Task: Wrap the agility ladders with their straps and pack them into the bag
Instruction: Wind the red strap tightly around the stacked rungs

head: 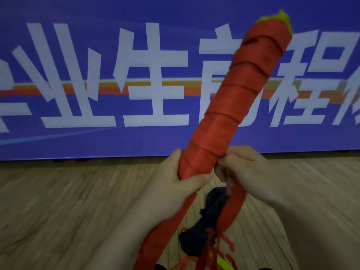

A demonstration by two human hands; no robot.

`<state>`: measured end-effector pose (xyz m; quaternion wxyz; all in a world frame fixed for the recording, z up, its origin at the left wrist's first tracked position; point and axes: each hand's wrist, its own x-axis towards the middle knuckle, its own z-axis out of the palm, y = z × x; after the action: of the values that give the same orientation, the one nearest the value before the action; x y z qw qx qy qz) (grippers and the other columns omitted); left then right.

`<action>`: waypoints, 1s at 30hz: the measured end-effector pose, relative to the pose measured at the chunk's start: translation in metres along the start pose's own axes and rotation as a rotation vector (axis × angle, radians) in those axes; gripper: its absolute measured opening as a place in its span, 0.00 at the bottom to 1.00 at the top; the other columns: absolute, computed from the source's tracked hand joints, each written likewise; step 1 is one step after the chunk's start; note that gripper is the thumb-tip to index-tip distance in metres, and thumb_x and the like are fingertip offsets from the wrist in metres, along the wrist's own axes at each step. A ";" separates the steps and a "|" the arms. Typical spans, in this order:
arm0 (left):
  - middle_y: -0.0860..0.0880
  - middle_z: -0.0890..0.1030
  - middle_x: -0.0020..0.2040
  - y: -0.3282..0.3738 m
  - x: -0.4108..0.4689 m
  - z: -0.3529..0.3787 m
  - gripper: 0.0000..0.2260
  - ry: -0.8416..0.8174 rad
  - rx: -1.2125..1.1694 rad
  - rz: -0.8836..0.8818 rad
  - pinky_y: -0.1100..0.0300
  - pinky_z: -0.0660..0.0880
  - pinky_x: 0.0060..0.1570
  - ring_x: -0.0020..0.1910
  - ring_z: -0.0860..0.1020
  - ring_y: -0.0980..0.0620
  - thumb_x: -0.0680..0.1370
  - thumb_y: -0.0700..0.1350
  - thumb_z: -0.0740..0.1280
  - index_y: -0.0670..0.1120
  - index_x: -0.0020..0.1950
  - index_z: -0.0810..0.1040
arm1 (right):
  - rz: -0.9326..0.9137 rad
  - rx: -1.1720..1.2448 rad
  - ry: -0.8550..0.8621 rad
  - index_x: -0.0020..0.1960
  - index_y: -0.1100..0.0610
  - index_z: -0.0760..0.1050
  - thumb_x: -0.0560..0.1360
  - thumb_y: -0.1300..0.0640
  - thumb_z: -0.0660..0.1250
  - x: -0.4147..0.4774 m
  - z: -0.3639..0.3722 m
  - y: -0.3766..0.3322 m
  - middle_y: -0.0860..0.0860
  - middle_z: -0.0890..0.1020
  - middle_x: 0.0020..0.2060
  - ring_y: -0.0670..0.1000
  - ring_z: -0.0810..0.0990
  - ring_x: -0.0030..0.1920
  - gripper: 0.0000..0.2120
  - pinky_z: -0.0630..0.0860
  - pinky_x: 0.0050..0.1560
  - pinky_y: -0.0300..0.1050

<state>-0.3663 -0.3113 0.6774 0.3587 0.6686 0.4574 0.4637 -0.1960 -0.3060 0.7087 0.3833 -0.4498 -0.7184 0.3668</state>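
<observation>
Presently in hand: agility ladder bundle (220, 121), held up off the wooden floor (58, 211), in front of a blue banner (97, 55) with large white characters.

Location: centre-right of view, lower end between both hands, upper end high at right.

Long axis: steeply tilted, running from lower left to upper right. Top end pointing up and away toward the banner, with yellow-green rung ends (282, 18) poking out there.

Wrapping: red strap (247, 75) wound in overlapping spiral turns along nearly the whole visible length. Loose strap tail (233, 203) hanging down from the right hand. Second red length (165, 227) trailing below the left hand toward the bottom edge.

Left hand (175, 184): clamped round the bundle's lower end, thumb laid across the front.

Right hand (251, 168): fingers curled, pinching the strap at the bundle's right edge, just beside the left thumb tip.

Below the hands: dark crumpled cloth (206, 221), possibly the bag, though too blurred to confirm. Frayed red ends and a yellow-green strip (224, 264) close by, near the bottom edge.

Progress, as judged: wrapping of this bundle largely done. Outstanding: the last turns at the lower end and securing of the tail. Packing into the bag not yet begun for this bundle.
</observation>
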 end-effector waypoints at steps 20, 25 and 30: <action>0.44 0.77 0.31 -0.017 0.007 -0.021 0.25 -0.214 -0.507 -0.126 0.62 0.71 0.24 0.24 0.74 0.50 0.56 0.51 0.75 0.42 0.49 0.77 | -0.032 -0.174 -0.072 0.46 0.59 0.76 0.78 0.65 0.60 -0.004 -0.019 0.004 0.51 0.83 0.34 0.50 0.82 0.32 0.07 0.81 0.37 0.48; 0.53 0.79 0.31 -0.011 0.004 -0.004 0.16 -0.003 -0.240 -0.057 0.61 0.73 0.30 0.29 0.76 0.56 0.59 0.57 0.74 0.50 0.41 0.79 | 0.021 -0.112 -0.020 0.36 0.59 0.76 0.78 0.62 0.58 0.001 0.000 0.001 0.53 0.79 0.28 0.47 0.75 0.26 0.14 0.72 0.34 0.46; 0.56 0.77 0.34 -0.015 -0.003 0.012 0.16 0.160 0.424 0.129 0.68 0.68 0.28 0.33 0.75 0.64 0.67 0.63 0.67 0.57 0.46 0.67 | -0.054 0.288 0.204 0.39 0.53 0.81 0.68 0.48 0.71 0.005 0.042 0.014 0.45 0.85 0.32 0.40 0.81 0.33 0.08 0.74 0.35 0.31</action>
<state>-0.3600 -0.3104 0.6593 0.1423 0.7180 0.5279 0.4306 -0.2297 -0.3043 0.6791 0.5247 -0.4055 -0.6276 0.4079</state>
